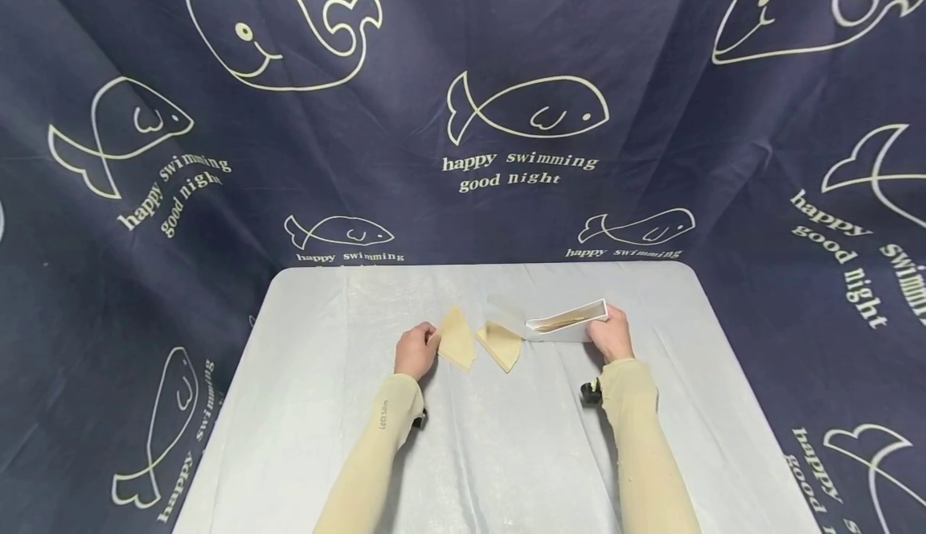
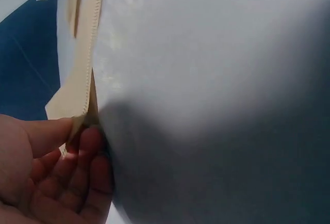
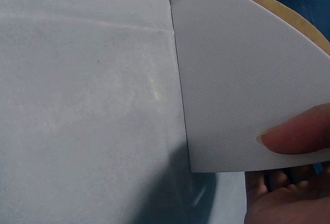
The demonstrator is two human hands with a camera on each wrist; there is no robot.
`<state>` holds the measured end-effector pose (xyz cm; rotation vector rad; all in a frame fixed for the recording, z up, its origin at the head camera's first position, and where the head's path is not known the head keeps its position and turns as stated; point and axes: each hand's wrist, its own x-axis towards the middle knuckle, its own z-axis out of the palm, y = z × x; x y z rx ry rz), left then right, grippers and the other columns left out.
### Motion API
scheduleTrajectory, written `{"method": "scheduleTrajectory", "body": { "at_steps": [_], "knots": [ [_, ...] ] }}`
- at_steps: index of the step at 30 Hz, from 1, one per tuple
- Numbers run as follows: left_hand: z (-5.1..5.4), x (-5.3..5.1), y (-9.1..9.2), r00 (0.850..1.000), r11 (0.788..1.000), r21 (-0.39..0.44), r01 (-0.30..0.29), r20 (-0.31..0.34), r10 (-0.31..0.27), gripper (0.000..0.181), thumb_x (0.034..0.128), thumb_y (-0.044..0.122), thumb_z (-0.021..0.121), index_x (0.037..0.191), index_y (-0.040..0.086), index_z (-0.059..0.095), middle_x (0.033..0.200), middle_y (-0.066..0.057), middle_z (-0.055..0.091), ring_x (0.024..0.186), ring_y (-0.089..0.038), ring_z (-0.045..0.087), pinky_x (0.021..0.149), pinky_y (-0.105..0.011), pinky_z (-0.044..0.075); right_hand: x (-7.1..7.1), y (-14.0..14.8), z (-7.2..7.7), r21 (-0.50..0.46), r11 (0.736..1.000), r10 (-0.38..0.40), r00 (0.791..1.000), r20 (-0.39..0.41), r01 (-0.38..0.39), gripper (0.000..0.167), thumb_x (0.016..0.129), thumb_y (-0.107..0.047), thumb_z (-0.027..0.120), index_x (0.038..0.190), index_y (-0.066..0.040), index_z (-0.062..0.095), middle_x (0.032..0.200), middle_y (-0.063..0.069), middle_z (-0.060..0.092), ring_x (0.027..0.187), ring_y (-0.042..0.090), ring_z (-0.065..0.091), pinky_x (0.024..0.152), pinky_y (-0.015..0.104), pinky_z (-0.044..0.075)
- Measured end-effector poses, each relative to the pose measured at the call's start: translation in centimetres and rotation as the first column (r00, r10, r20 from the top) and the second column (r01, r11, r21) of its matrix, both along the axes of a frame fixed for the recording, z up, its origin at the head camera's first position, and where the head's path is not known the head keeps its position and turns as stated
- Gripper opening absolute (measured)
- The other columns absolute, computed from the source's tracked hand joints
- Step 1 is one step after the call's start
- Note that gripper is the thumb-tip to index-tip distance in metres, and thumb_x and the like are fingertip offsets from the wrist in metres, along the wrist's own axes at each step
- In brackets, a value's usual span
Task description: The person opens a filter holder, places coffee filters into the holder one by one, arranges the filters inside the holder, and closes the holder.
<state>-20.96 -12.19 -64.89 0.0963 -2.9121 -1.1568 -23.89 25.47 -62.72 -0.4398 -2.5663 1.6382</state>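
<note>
My left hand [image 1: 417, 351] pinches the edge of a tan paper coffee filter [image 1: 456, 339] between thumb and fingers. The left wrist view shows the crimped seam of this filter [image 2: 85, 74], slightly parted near the fingertips. A second tan coffee filter [image 1: 502, 347] lies just right of it, close to the white box. With thumb on one side and fingers on the other, my right hand [image 1: 612, 334] grips a white open box [image 1: 571, 335] by its right end. Brown paper [image 3: 296, 15] shows inside the box, above its sloped rim. A translucent flap [image 1: 509, 314] extends at the box's left end.
A pale cloth with creases covers the table [image 1: 304, 437]. Behind and at both sides hangs a dark blue curtain [image 1: 405, 196] with fish drawings. Dark wrist devices [image 1: 591, 392] are worn under both sleeves.
</note>
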Motion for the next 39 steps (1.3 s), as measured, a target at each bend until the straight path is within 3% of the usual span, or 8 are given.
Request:
{"method": "scheduleTrajectory", "body": {
  "at_steps": [5, 9, 20, 26, 31, 34, 36, 39],
  "knots": [
    [1.0, 0.1, -0.4, 0.999, 0.997, 0.066, 0.045, -0.019, -0.044, 0.013, 0.1059, 0.019, 0.059, 0.099, 0.009, 0.066, 0.07, -0.001, 0.06, 0.059, -0.014, 0.051, 0.062, -0.031, 0.043, -0.1, 0.1, -0.2, 0.006, 1.0, 0.004, 1.0, 0.002, -0.004, 0.054, 0.061, 0.011, 0.047, 0.108, 0.008, 0.073, 0.105, 0.022, 0.075, 0.085, 0.024, 0.055, 0.071, 0.024, 0.045],
    [2.8, 0.0, -0.9, 0.998, 0.986, 0.157, 0.051, -0.033, -0.046, 0.015, 0.1074, 0.021, 0.057, 0.103, 0.008, 0.065, 0.073, -0.002, 0.064, 0.062, -0.014, 0.06, 0.06, -0.027, 0.046, -0.2, 0.1, -0.5, 0.006, 1.0, 0.003, 1.0, 0.005, -0.003, 0.055, 0.061, 0.011, 0.048, 0.109, 0.008, 0.073, 0.104, 0.02, 0.075, 0.085, 0.024, 0.055, 0.071, 0.024, 0.045],
    [8.2, 0.1, -1.1, 0.989, 0.911, 0.404, 0.08, -0.147, -0.022, 0.014, 0.1058, 0.015, 0.06, 0.103, 0.003, 0.066, 0.083, -0.012, 0.069, 0.069, -0.012, 0.063, 0.063, -0.021, 0.053, -0.2, 0.2, -0.5, 0.011, 1.0, -0.003, 1.0, 0.002, 0.003, 0.054, 0.061, 0.012, 0.048, 0.109, 0.008, 0.073, 0.099, 0.016, 0.076, 0.083, 0.022, 0.053, 0.069, 0.023, 0.045],
    [9.0, 0.2, -0.5, 0.983, 0.891, 0.436, 0.125, -0.175, -0.053, 0.017, 0.1063, 0.016, 0.059, 0.105, 0.001, 0.066, 0.086, -0.013, 0.07, 0.07, -0.012, 0.064, 0.065, -0.026, 0.057, -0.1, 0.2, -0.7, 0.045, 0.999, 0.029, 1.0, -0.007, -0.029, 0.056, 0.066, 0.012, 0.047, 0.117, 0.007, 0.071, 0.115, 0.027, 0.072, 0.098, 0.033, 0.062, 0.087, 0.035, 0.051],
    [9.1, 0.2, -0.2, 0.985, 0.884, 0.452, 0.121, -0.168, -0.049, 0.015, 0.1058, 0.016, 0.06, 0.104, 0.002, 0.066, 0.085, -0.01, 0.07, 0.069, -0.011, 0.063, 0.065, -0.026, 0.056, 0.1, 0.9, -1.0, 0.048, 0.992, 0.12, 0.992, -0.035, -0.118, 0.073, 0.071, 0.018, 0.044, 0.141, 0.001, 0.059, 0.136, 0.03, 0.062, 0.127, 0.042, 0.059, 0.112, 0.051, 0.045],
    [9.2, 0.2, 0.0, 0.983, 0.88, 0.456, 0.133, -0.173, -0.059, 0.015, 0.1058, 0.016, 0.06, 0.105, 0.002, 0.066, 0.086, -0.011, 0.069, 0.07, -0.01, 0.064, 0.065, -0.025, 0.057, 0.5, 1.5, -0.5, 0.0, 0.998, 0.058, 0.993, -0.106, -0.058, 0.083, 0.069, 0.023, 0.042, 0.147, -0.003, 0.054, 0.137, 0.027, 0.061, 0.127, 0.037, 0.059, 0.115, 0.046, 0.045],
    [9.3, 0.3, 0.1, 0.982, 0.881, 0.453, 0.14, -0.178, -0.065, 0.015, 0.1057, 0.016, 0.06, 0.105, 0.002, 0.066, 0.086, -0.011, 0.069, 0.07, -0.01, 0.064, 0.065, -0.025, 0.057, 0.6, 1.6, 0.5, -0.03, 0.999, -0.038, 0.978, -0.204, 0.033, 0.083, 0.069, 0.024, 0.041, 0.144, -0.005, 0.058, 0.131, 0.024, 0.065, 0.119, 0.028, 0.061, 0.113, 0.036, 0.046],
    [9.5, 0.4, 0.3, 0.98, 0.879, 0.452, 0.15, -0.187, -0.071, 0.015, 0.1059, 0.016, 0.06, 0.106, 0.002, 0.066, 0.084, -0.011, 0.069, 0.07, -0.011, 0.064, 0.066, -0.027, 0.058, 0.5, 0.7, 3.2, -0.09, 0.986, -0.167, 0.907, -0.387, 0.143, 0.071, 0.075, 0.024, 0.042, 0.136, -0.004, 0.065, 0.119, 0.024, 0.07, 0.102, 0.014, 0.061, 0.101, 0.023, 0.047]
  ]
}}
